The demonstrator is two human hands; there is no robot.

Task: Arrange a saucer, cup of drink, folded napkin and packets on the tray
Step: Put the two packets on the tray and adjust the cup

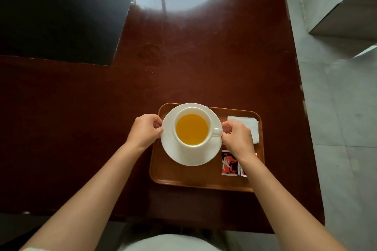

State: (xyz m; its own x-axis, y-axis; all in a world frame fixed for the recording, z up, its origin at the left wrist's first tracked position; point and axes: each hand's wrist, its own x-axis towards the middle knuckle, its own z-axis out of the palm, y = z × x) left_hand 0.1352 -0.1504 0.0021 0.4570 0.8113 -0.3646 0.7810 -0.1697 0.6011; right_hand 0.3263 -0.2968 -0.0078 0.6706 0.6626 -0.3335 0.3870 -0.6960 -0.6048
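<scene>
A white saucer [189, 154] carries a white cup [205, 142] of orange-yellow drink, handle to the right. Both are over the left half of the brown wooden tray [183, 179]; I cannot tell whether the saucer rests on it. My left hand [145, 129] grips the saucer's left rim. My right hand [237, 138] grips its right rim beside the handle. A folded white napkin [252, 126] lies in the tray's far right corner, partly behind my right hand. Two red, black and white packets [229, 163] lie at the near right, one mostly hidden by my right wrist.
The tray sits near the front right of a glossy dark brown table [81, 118]. A black panel [61, 10] covers the table's far left. Grey tiled floor [344, 128] runs along the right edge, with a grey cabinet [346, 6] at the far right.
</scene>
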